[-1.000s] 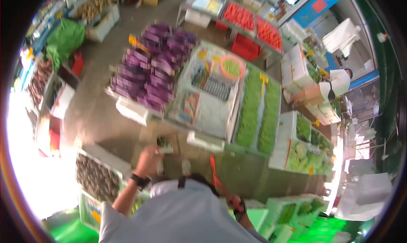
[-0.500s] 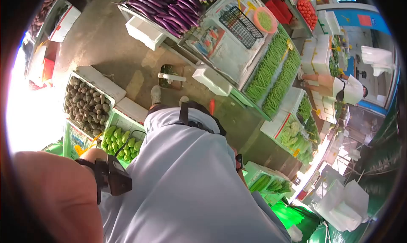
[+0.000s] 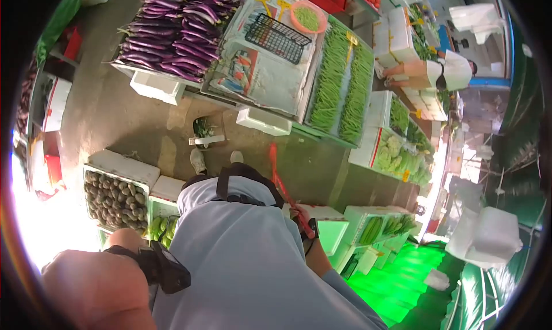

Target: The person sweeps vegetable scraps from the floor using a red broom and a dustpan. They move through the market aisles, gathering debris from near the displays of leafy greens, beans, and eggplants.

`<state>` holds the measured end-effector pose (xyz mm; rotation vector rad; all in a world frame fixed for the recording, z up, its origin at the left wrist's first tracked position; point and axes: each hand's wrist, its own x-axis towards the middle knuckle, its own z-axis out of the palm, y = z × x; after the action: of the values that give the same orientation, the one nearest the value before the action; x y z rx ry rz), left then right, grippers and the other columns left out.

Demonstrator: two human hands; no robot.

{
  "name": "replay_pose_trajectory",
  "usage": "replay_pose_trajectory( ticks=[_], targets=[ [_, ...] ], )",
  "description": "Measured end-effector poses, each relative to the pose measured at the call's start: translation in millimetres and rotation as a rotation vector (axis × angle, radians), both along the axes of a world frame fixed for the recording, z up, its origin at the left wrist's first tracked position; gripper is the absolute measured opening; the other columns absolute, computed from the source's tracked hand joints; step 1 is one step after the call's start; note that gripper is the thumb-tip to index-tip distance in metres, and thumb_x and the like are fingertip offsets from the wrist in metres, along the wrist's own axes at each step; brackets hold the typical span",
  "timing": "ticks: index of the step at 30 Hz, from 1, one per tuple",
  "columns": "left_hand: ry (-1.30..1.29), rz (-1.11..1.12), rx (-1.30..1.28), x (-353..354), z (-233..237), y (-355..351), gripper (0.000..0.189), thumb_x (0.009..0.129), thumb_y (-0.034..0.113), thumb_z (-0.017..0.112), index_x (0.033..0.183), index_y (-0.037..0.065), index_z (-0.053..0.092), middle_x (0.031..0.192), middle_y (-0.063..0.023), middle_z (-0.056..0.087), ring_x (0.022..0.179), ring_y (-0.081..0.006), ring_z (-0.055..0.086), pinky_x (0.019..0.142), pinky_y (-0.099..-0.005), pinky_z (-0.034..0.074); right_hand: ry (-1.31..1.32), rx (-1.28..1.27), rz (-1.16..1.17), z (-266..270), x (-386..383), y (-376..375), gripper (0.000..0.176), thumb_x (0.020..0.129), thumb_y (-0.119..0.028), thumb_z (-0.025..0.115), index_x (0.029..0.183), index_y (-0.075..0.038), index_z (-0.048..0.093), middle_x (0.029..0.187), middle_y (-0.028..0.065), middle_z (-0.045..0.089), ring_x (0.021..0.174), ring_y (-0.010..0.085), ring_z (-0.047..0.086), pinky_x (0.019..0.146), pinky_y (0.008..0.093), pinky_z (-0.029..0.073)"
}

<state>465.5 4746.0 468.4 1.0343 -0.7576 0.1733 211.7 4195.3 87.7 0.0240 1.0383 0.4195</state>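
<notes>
Among vegetable stalls, I grip a long red strip (image 3: 276,172) in the right hand (image 3: 299,214), most of its length stretching ahead of the fingers toward a tabletop (image 3: 328,136) of green beans (image 3: 328,88). The left arm (image 3: 98,287) shows, but I cannot tell how its fingers stand.

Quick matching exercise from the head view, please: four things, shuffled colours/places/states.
Things:
1. Red strip
2. Grid-sided crate
3. Eggplants
4. Round bowl

Matches:
A. Purple, laid out in rows
B. Full of small green pieces
C. At the person's right hand
D. Black, on the paper-lined tray

Pairs: 1-C, 2-D, 3-A, 4-B
</notes>
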Motion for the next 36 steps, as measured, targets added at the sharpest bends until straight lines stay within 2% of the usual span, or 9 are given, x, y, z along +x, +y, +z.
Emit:
replay_pose_trajectory(
  ticks=[3, 6, 8, 11, 14, 18, 24, 29, 36],
  targets=[
    [0.086, -0.077, -0.019, 18.5, 13.3, -4.0, 0.061, 0.052, 0.026, 0.073, 0.110, 0.014, 0.056, 0.098, 0.0010, 0.059, 0.091, -0.0155, 0.054, 0.077, -0.0307, 0.044, 0.025, -0.149, -0.091, 0.4, -7.2, 12.7, 0.011, 0.099, -0.013, 0.049, 0.106, -0.004, 0.051, 0.074, 0.0037, 0.052, 0.055, 0.0124, 0.052, 0.052, 0.0232, 0.050],
    [1.110, -0.632, -0.739, 35.1, 45.6, -20.4, 0.066, 0.047, 0.021, 0.077, 0.109, 0.016, 0.056, 0.097, 0.0032, 0.058, 0.088, -0.0134, 0.054, 0.075, -0.0275, 0.044, 0.072, -0.345, -0.194, 19.2, -3.2, 41.4, 0.013, 0.098, -0.008, 0.050, 0.109, 0.000, 0.048, 0.072, 0.0038, 0.052, 0.052, 0.0093, 0.051, 0.047, 0.0196, 0.050],
    [0.601, -0.067, -0.052, 95.7, 24.9, -69.1, 0.039, 0.069, 0.022, 0.067, 0.105, 0.009, 0.063, 0.091, -0.0032, 0.065, 0.078, -0.0183, 0.058, 0.068, -0.0298, 0.047, 0.076, -0.365, -0.205, 23.5, -1.2, 50.6, 0.016, 0.098, -0.009, 0.052, 0.111, 0.000, 0.048, 0.074, 0.0040, 0.054, 0.053, 0.0092, 0.051, 0.046, 0.0204, 0.050],
    [0.311, 0.137, 0.715, 143.7, -56.7, -119.9, 0.022, 0.095, 0.018, 0.057, 0.106, 0.003, 0.069, 0.096, -0.0107, 0.071, 0.075, -0.0179, 0.063, 0.064, -0.0303, 0.048, 0.118, -0.578, -0.081, 5.1, -7.7, 53.1, 0.014, 0.097, -0.014, 0.057, 0.105, -0.004, 0.051, 0.075, 0.0040, 0.054, 0.056, 0.0094, 0.052, 0.045, 0.0213, 0.049],
    [0.176, -0.011, 1.183, 149.9, -243.7, -124.2, 0.043, 0.089, 0.029, 0.067, 0.123, 0.004, 0.057, 0.108, -0.0182, 0.065, 0.098, -0.0321, 0.065, 0.081, -0.0390, 0.051, 0.157, -0.739, 0.007, -21.4, 1.2, 55.2, 0.011, 0.093, -0.012, 0.058, 0.100, -0.009, 0.050, 0.073, 0.0050, 0.053, 0.055, 0.0132, 0.052, 0.043, 0.0276, 0.047],
    [0.069, -0.173, 1.879, 123.0, -366.6, -141.3, 0.068, 0.084, 0.040, 0.068, 0.138, 0.008, 0.043, 0.129, -0.0201, 0.055, 0.121, -0.0360, 0.052, 0.095, -0.0510, 0.045, 0.315, -0.883, 0.121, -39.0, 35.4, 76.1, 0.018, 0.089, -0.006, 0.049, 0.107, -0.009, 0.046, 0.069, 0.0075, 0.050, 0.049, 0.0186, 0.051, 0.040, 0.0333, 0.045],
    [0.370, -0.434, 2.076, 119.3, -434.2, -154.8, 0.064, 0.085, 0.032, 0.064, 0.139, 0.006, 0.041, 0.123, -0.0249, 0.060, 0.115, -0.0425, 0.057, 0.094, -0.0568, 0.043, 0.357, -1.013, 0.623, -59.0, 38.3, 145.1, 0.068, 0.085, -0.010, 0.046, 0.149, -0.010, 0.023, 0.074, 0.0167, 0.062, 0.053, 0.0294, 0.062, 0.048, 0.0436, 0.051],
    [0.251, -0.485, 1.924, 127.2, -450.9, -164.8, 0.050, 0.088, 0.023, 0.062, 0.134, 0.010, 0.045, 0.107, -0.0225, 0.067, 0.103, -0.0421, 0.063, 0.086, -0.0580, 0.046, 0.303, -1.254, 0.841, -60.4, 40.1, 240.4, 0.063, 0.087, -0.002, 0.040, 0.147, -0.012, 0.026, 0.067, 0.0111, 0.050, 0.042, 0.0227, 0.053, 0.036, 0.0377, 0.043],
    [0.322, -0.496, 1.879, 134.3, -465.1, -143.8, 0.045, 0.092, 0.019, 0.057, 0.135, 0.016, 0.044, 0.105, -0.0200, 0.068, 0.102, -0.0435, 0.063, 0.083, -0.0660, 0.043, 0.472, -0.743, 0.171, 60.6, 111.1, 285.7, 0.063, 0.089, -0.007, 0.050, 0.148, -0.018, 0.030, 0.073, 0.0059, 0.050, 0.044, 0.0142, 0.046, 0.038, 0.0290, 0.039]
  ],
)
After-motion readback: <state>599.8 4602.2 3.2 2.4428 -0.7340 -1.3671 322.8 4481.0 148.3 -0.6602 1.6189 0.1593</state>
